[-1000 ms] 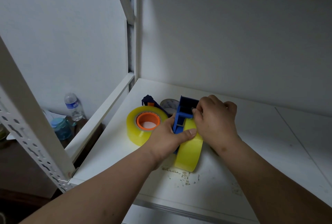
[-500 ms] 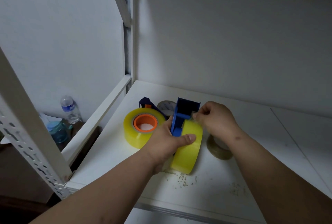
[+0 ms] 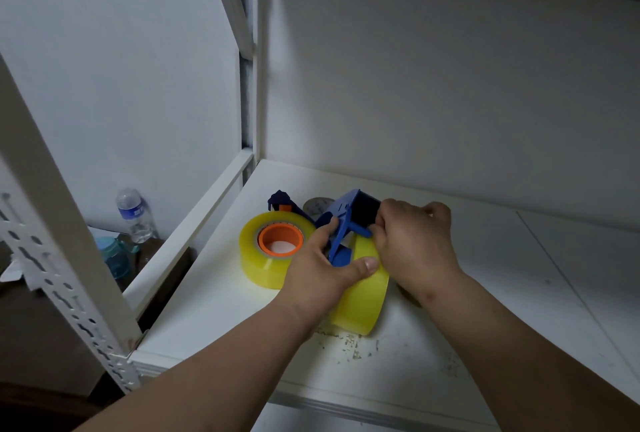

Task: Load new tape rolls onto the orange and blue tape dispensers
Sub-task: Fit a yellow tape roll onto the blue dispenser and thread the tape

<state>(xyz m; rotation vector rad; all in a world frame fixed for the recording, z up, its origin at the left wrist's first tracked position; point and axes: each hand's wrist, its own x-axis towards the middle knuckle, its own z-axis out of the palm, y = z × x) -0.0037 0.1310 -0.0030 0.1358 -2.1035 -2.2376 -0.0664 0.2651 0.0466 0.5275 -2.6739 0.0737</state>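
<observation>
On a white shelf, a yellow roll stood on edge in the blue dispenser, whose long axis pointed away toward the wall. The left hand gripped roll and frame; the right hand, nearer the dispenser's mouth, pinched at the roll's top edge. Just left, another roll lay flat, already holding an orange core.

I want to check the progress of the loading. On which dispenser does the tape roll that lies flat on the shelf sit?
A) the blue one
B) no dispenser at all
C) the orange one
C: the flat tape roll has the orange dispenser hub filling its core, while both hands work the blue dispenser.
</observation>
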